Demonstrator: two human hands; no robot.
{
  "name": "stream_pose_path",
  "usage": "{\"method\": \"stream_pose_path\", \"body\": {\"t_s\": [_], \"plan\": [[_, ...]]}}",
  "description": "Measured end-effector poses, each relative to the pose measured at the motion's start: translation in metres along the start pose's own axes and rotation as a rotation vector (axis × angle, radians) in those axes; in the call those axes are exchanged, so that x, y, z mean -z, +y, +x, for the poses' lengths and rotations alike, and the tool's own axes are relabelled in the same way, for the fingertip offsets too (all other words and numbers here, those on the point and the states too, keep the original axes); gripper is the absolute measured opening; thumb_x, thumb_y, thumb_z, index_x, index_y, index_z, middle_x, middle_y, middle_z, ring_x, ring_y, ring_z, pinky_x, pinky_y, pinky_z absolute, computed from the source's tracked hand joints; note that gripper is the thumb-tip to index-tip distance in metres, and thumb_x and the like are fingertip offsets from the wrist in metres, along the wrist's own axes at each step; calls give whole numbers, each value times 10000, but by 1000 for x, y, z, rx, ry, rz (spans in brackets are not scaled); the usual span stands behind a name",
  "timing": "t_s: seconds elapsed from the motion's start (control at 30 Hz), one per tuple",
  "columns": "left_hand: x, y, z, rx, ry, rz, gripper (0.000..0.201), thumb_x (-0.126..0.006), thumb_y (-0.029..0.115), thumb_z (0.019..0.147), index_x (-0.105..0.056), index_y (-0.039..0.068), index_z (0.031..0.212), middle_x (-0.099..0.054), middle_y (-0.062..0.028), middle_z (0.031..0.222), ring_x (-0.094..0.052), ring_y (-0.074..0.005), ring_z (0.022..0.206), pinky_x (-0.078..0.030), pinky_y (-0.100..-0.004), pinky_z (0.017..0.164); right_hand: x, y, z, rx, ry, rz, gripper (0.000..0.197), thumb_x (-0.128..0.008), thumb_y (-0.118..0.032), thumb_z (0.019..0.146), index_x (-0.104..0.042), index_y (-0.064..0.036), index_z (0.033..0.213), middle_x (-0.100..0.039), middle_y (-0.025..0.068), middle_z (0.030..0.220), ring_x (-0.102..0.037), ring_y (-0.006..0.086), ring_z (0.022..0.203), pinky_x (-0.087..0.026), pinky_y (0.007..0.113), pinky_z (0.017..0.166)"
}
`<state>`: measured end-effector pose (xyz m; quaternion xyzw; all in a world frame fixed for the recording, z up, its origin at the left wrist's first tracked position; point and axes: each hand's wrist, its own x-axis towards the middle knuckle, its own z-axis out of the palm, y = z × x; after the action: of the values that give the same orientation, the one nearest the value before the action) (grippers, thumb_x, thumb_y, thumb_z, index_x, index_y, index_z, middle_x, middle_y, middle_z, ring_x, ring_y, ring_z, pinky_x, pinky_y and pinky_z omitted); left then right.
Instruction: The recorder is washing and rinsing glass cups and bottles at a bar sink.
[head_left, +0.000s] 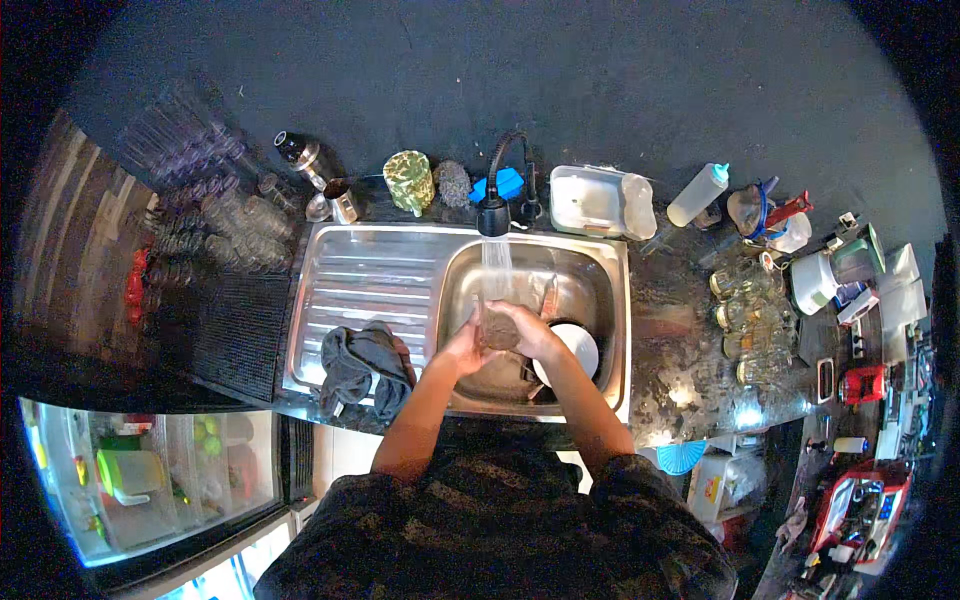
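Under the running water of the black tap (493, 218), my two hands are cupped around a round brownish vessel (499, 330); its exact kind is not clear. My left hand (464, 343) closes on its left side and my right hand (535, 333) on its right. Both are over the steel sink (622, 300). Close to my right wrist, a white round dish (575, 352) lies in the basin, with something dark around it. A dark grey cloth (366, 365) is heaped on the ridged drainboard (370, 270), left of my left forearm.
Behind the sink stand a metal shaker (303, 158), a camouflage-patterned container (409, 182), a dark scourer (453, 184), a blue sponge (498, 184) and a clear tub (585, 200). Several glasses (245, 230) stand on the left; glass jars (745, 320) and a squeeze bottle (698, 195) are on the right.
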<state>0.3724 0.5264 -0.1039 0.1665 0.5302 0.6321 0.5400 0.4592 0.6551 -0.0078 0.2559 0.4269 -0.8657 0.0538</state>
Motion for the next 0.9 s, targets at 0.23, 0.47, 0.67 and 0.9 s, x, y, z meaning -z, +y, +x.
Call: {"method": "stream_pose_path", "body": {"t_s": [0.23, 0.47, 0.67, 0.9], "plan": [[-11, 10, 22, -224, 363, 101, 488, -404, 526, 918, -566, 109, 1115, -581, -72, 1074, -533, -219, 1034, -422, -395, 895, 20, 45, 43, 383, 293, -320, 484, -607, -321, 849, -512, 31, 1168, -598, 88, 1102, -557, 226, 1040, -434, 338, 902], [-47, 77, -9, 344, 170, -615, 573, -520, 556, 839, -537, 121, 1213, -579, -73, 1169, -551, -229, 1058, -427, -429, 905, 35, 56, 61, 553, 614, -1420, 389, -355, -386, 943, -494, -200, 1254, -447, 272, 1265, -438, 395, 1151, -240, 540, 1036], [-37, 67, -5, 288, 124, -714, 521, -630, 417, 824, -514, 107, 1226, -573, -64, 1177, -581, -215, 1016, -452, -416, 888, 64, 38, 68, 314, 639, -1008, 527, -404, -489, 899, -517, -71, 1200, -557, 166, 1129, -538, 302, 1044, -369, 431, 957], [0, 59, 0, 2, 67, -69, 612, -638, 311, 848, -396, 38, 1340, -543, -60, 1226, -486, -158, 1142, -385, -314, 952, 52, -1, 16, -88, 140, -240, 422, -436, -518, 882, -503, -115, 990, -483, 14, 767, -590, 193, 753, -513, 477, 674]]}}
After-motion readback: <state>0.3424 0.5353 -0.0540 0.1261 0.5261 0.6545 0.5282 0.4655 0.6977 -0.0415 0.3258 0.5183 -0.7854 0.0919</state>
